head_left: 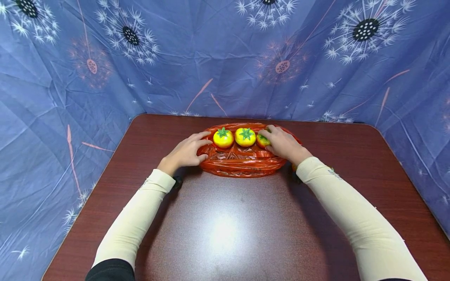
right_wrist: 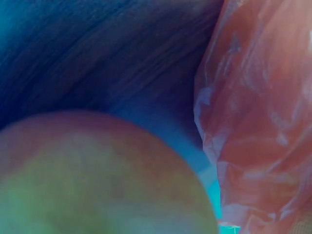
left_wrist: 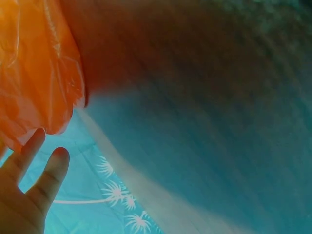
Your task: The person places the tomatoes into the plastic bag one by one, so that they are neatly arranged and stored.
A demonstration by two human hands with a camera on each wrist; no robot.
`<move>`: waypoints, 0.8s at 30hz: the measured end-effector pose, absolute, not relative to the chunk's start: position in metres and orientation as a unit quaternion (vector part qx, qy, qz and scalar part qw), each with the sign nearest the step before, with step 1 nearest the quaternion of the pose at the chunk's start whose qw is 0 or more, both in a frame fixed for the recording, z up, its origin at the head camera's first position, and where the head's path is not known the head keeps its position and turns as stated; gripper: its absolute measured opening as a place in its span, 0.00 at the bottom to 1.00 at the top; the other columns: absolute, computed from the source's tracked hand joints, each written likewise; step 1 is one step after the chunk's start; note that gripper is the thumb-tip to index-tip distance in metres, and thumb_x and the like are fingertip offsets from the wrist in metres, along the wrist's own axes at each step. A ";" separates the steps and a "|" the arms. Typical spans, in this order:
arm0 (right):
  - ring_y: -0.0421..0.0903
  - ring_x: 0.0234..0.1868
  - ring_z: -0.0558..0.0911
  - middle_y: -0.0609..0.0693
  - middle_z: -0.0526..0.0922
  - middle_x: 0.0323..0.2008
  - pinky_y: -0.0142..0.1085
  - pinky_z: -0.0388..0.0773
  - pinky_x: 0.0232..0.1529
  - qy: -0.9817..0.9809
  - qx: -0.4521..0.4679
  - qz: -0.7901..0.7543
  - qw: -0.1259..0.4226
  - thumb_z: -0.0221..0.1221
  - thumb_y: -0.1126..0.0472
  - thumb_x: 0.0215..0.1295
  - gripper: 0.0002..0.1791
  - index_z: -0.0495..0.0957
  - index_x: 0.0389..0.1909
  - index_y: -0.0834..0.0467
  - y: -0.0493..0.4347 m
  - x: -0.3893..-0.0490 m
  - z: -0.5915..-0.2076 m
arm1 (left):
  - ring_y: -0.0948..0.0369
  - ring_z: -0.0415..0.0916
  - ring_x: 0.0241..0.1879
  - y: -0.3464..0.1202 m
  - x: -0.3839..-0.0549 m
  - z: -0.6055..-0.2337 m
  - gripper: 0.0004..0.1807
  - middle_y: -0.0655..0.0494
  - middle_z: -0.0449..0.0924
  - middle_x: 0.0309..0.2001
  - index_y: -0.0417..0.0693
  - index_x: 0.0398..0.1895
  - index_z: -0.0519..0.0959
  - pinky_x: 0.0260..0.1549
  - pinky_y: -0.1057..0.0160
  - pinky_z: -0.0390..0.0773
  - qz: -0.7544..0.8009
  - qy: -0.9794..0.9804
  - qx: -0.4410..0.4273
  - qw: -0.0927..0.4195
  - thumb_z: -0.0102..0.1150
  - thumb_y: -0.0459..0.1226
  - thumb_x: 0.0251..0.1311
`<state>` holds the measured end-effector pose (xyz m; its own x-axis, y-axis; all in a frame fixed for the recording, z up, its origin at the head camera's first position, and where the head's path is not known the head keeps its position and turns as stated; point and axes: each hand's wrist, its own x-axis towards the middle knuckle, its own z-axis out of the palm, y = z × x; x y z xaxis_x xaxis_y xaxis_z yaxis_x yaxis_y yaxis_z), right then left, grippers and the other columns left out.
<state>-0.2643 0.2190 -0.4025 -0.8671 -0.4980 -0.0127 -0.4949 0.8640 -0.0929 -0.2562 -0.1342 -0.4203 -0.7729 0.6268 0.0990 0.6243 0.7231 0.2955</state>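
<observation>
A red plastic bag (head_left: 242,166) lies spread toward the back of the table, its mouth facing up. Inside sit a yellow tomato with a green leafy top (head_left: 223,139) on the left and a similar tomato (head_left: 245,138) in the middle. My right hand (head_left: 284,145) grips a third tomato (head_left: 262,141) at the bag's right side, its fingers covering part of it. At the left end my left hand (head_left: 188,151) has its fingers spread, fingertips at the bag's rim. The left wrist view shows two of its fingers (left_wrist: 53,168) beside the orange-looking plastic.
Another round fruit (head_left: 294,167) is mostly hidden beneath the right wrist; a large blurred one (right_wrist: 97,180) fills the lower right wrist view. A brown wooden table (head_left: 225,218) carries everything. Blue patterned cloth (head_left: 211,58) hangs behind and at both sides.
</observation>
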 end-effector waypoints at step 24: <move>0.66 0.69 0.67 0.67 0.64 0.70 0.58 0.72 0.64 0.949 -0.306 -0.070 -0.026 0.69 0.65 0.57 0.34 0.71 0.66 0.59 0.215 -0.245 -0.377 | 0.45 0.62 0.72 -0.129 -0.260 -0.420 0.28 0.46 0.62 0.75 0.44 0.63 0.77 0.72 0.47 0.63 0.166 0.926 0.338 0.005 0.60 0.43 0.57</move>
